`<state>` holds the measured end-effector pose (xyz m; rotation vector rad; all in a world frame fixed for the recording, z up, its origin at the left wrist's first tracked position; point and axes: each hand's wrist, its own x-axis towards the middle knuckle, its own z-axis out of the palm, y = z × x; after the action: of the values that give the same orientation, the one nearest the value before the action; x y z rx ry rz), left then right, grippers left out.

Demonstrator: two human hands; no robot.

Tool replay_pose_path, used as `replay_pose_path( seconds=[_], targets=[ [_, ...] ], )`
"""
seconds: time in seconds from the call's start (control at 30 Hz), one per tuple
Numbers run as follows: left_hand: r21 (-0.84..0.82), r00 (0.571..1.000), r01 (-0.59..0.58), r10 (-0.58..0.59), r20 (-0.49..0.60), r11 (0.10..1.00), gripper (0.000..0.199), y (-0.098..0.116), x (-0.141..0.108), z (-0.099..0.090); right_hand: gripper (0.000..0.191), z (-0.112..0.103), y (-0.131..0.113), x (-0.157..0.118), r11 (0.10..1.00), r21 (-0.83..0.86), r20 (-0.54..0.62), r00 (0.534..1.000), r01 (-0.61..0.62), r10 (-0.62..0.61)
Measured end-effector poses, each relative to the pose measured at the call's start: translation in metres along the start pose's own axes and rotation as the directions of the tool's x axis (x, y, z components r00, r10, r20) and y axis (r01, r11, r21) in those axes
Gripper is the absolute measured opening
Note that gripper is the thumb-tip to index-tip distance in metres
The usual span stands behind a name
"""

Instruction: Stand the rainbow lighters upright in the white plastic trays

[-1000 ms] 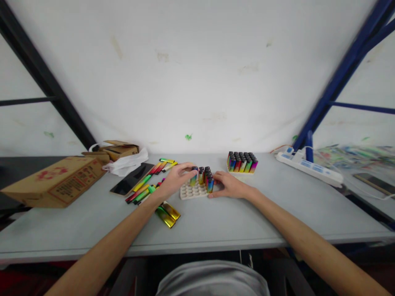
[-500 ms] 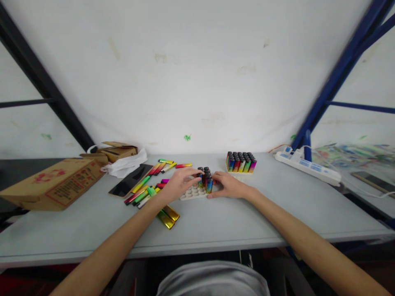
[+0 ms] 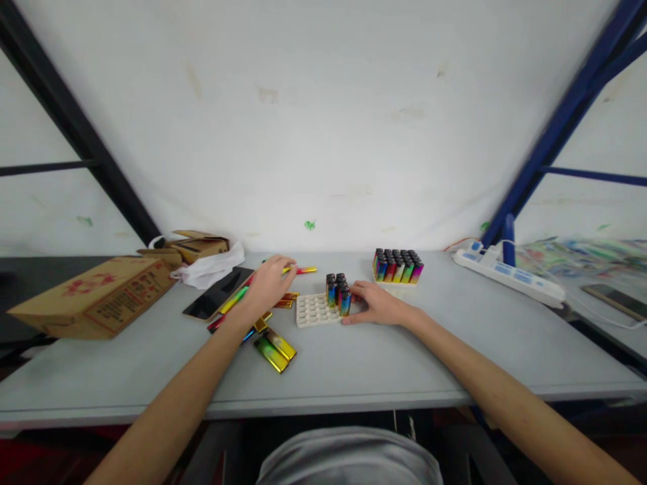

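Observation:
My left hand (image 3: 270, 281) is over the pile of loose lighters at the left, its fingertips closed on a yellow lighter (image 3: 286, 270). A white tray with round holes (image 3: 311, 311) lies on the table between my hands. Several shiny multicoloured lighters with black tops (image 3: 338, 294) stand upright at its right end, while the holes at the left end are bare. My right hand (image 3: 378, 304) rests at that right end, thumb and fingers curled around the tray's edge beside the standing lighters. Two gold-and-green lighters (image 3: 275, 350) lie in front of the pile.
A second block of upright lighters (image 3: 398, 267) stands at the back right. On the left are a dark flat panel (image 3: 215, 296), a white plastic bag (image 3: 209, 266) and cardboard boxes (image 3: 96, 296). A power strip (image 3: 510, 276) and a phone (image 3: 614, 300) are at the right.
My left hand has left the standing lighters and moved left and back to the loose pile, where it pinches a yellow lighter. My right hand stays at the tray.

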<state>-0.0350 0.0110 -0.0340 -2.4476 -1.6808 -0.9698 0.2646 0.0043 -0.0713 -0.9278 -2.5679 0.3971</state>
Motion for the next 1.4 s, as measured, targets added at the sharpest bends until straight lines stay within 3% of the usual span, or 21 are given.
replay_pose_path(
  seconds=[0.13,0.23,0.33,0.53,0.9,1.07,1.2,1.4],
  targets=[
    [0.356,0.974,0.155,-0.203,0.101,0.922,0.036,-0.043,0.007,-0.002,0.06,0.001,0.001,0.0,1.0,0.004,-0.005,1.0,0.017,-0.017],
    [0.435,0.937,0.163,-0.276,0.212,0.886,0.042,-0.057,0.008,0.002,0.058,0.001,0.002,0.0,1.0,0.006,-0.009,1.0,0.018,-0.018],
    [0.372,0.94,0.087,-0.2,0.277,0.924,0.042,-0.058,0.008,0.004,0.058,0.0,0.0,0.0,1.0,0.001,-0.004,1.0,0.009,-0.009],
    [0.172,0.956,0.015,-0.065,0.285,0.985,0.033,-0.047,0.005,0.004,0.062,-0.001,-0.001,0.0,1.0,-0.004,0.001,1.0,0.001,-0.001],
    [0.15,0.932,-0.052,-0.006,0.361,0.987,0.032,-0.03,0.005,-0.001,0.065,0.0,0.001,0.0,1.0,-0.022,0.003,1.0,0.009,-0.009],
    [0.041,0.951,0.016,-0.028,0.308,0.999,0.027,-0.029,0.005,-0.002,0.064,0.0,0.001,0.0,1.0,-0.022,0.007,1.0,0.012,-0.012],
    [-0.066,0.974,0.116,-0.101,0.203,0.991,0.03,-0.03,0.006,-0.005,0.064,0.001,0.001,0.0,1.0,-0.024,-0.001,1.0,0.015,-0.015],
    [-0.262,0.959,0.276,-0.248,0.135,0.925,0.037,-0.027,0.009,-0.018,0.064,0.0,0.0,0.0,1.0,-0.015,-0.004,1.0,0.016,-0.016]
  ],
)
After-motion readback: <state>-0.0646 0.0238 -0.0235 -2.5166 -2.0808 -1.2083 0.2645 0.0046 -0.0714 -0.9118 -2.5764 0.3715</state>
